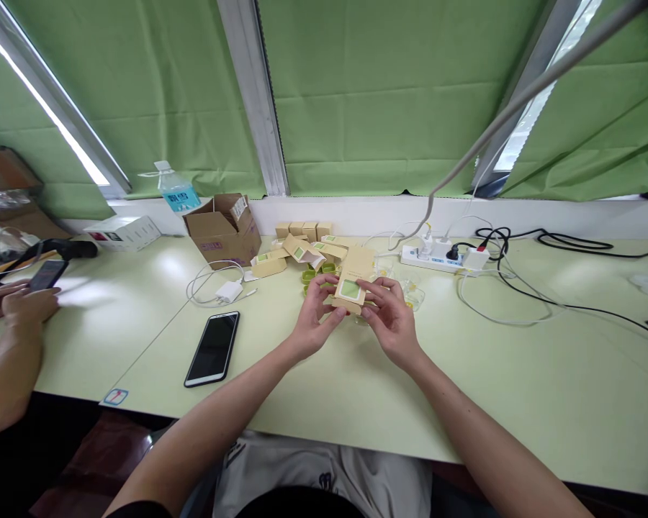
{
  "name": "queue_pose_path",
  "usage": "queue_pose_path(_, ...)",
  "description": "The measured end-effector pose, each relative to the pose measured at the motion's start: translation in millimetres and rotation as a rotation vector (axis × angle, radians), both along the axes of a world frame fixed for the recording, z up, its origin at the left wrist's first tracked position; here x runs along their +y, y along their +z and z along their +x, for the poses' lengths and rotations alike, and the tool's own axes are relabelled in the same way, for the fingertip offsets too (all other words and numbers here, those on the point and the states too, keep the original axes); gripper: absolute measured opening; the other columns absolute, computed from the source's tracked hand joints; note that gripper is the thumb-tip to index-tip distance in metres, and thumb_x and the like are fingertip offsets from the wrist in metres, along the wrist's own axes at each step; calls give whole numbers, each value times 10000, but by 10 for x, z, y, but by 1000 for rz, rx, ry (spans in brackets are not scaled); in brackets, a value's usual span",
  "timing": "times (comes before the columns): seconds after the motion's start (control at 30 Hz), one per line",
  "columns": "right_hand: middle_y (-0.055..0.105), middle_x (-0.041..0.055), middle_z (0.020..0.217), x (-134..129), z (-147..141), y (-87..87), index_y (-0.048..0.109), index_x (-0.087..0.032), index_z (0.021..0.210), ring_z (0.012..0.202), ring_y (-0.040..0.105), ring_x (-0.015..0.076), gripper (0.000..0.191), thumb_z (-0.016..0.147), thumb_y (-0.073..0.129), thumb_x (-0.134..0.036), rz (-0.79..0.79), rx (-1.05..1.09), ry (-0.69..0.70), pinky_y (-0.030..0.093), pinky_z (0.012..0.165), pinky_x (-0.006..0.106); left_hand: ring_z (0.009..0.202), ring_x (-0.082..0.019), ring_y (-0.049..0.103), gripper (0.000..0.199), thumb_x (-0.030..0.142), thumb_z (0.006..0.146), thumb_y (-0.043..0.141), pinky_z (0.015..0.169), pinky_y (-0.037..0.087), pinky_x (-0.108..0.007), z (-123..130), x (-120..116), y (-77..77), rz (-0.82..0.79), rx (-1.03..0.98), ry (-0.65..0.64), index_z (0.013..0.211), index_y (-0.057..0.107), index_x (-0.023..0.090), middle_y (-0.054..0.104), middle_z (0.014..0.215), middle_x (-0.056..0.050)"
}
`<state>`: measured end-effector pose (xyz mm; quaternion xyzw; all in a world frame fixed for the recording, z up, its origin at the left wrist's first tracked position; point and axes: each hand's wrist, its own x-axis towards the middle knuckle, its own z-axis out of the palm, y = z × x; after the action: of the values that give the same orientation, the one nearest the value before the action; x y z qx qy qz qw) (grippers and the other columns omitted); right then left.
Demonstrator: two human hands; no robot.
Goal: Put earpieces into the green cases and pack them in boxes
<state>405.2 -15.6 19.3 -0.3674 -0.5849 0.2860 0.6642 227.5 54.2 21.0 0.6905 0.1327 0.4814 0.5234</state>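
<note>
Between my two hands, over the middle of the table, is a small tan carton [355, 270] with a green window or label near its lower end. My left hand [317, 320] has its fingers closed on the carton's left edge. My right hand [392, 320] grips the right edge with thumb and fingers. Just behind lie several similar tan cartons [302, 252], some of them flattened or open. Green pieces [308, 275] sit to the left of the held carton, partly hidden by my left hand. Clear plastic pieces [413, 293] lie to its right.
A phone [212, 349] and white charger [230, 291] lie left. Behind them stand an open cardboard box [222, 234], bottle [177, 191] and white box [124, 234]. A power strip [432, 257] with cables is at right. At far left, another person's hands [29, 302] hold a phone.
</note>
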Motion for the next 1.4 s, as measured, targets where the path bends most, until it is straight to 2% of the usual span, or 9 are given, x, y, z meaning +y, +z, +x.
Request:
queue_pose_path(0.1, 395, 58, 1292, -7, -3, -15, 701, -376, 1404, 1127, 718, 222, 380, 1026, 710, -414, 30, -10, 31, 667, 1015, 477, 1193, -238, 568, 489, 478, 960, 755, 875, 608, -350, 19, -31, 21, -68, -30, -7, 1303, 465, 284, 526, 1372, -102)
queue_pose_path(0.27, 395, 59, 1290, 4, -8, -49, 698, -381, 1409, 1126, 716, 223, 385, 1026, 708, -421, 26, -21, 18, 663, 1031, 489, 1167, -235, 576, 516, 497, 925, 779, 858, 551, -325, 24, -36, 31, -66, -31, 20, 1275, 473, 274, 571, 1289, -82)
queue_pose_path(0.5, 413, 81, 1308, -13, -13, -59, 697, -378, 1415, 1331, 611, 282, 417, 1007, 714, -467, -8, -89, -17, 650, 1097, 505, 1163, -251, 589, 543, 543, 901, 784, 876, 525, -338, 22, -10, 20, -54, -4, 76, 1246, 462, 274, 588, 1261, -82)
queue_pose_path(0.6, 408, 68, 1315, -14, -22, -52, 689, -392, 1416, 1248, 668, 256, 452, 973, 772, -427, 9, -91, -21, 647, 1102, 503, 1155, -245, 591, 528, 537, 918, 779, 876, 542, -338, 34, -17, 23, -57, -15, 67, 1247, 464, 268, 573, 1260, -87)
queue_pose_path(0.77, 408, 41, 1287, 10, -47, -47, 711, -386, 1353, 1070, 737, 201, 433, 934, 823, -392, 38, -45, -56, 682, 1018, 483, 1146, -233, 583, 512, 517, 913, 804, 824, 572, -304, 62, -15, 0, -57, -40, 59, 1230, 492, 263, 523, 1296, -98)
queue_pose_path(0.97, 411, 43, 1270, 12, -41, -39, 724, -376, 1334, 1074, 732, 203, 432, 920, 845, -413, 48, -16, -24, 675, 1016, 469, 1180, -248, 605, 621, 493, 933, 795, 962, 579, -379, 2, 23, -18, 15, 4, 37, 1442, 503, 290, 531, 1429, -130)
queue_pose_path(1.07, 415, 44, 1285, 17, -29, -48, 725, -374, 1343, 1068, 726, 198, 445, 917, 849, -404, 50, -14, -14, 668, 1025, 470, 1200, -255, 610, 614, 472, 943, 791, 985, 584, -388, -18, 54, -41, 86, 5, 35, 1482, 545, 309, 495, 1467, -129)
queue_pose_path(1.27, 425, 36, 1224, 69, -64, -111, 765, -356, 1272, 965, 708, 153, 307, 967, 799, -381, 76, 34, -54, 692, 943, 425, 1194, -221, 626, 411, 386, 975, 775, 966, 596, -347, 101, 89, -176, 152, -92, 167, 1367, 683, 303, 483, 1380, -101)
queue_pose_path(1.4, 419, 38, 1232, 74, -81, -126, 752, -366, 1294, 931, 709, 144, 309, 987, 776, -398, 66, 21, -66, 693, 942, 428, 1164, -213, 619, 401, 414, 974, 775, 925, 598, -323, 121, 51, -180, 146, -98, 219, 1348, 696, 291, 504, 1329, -98)
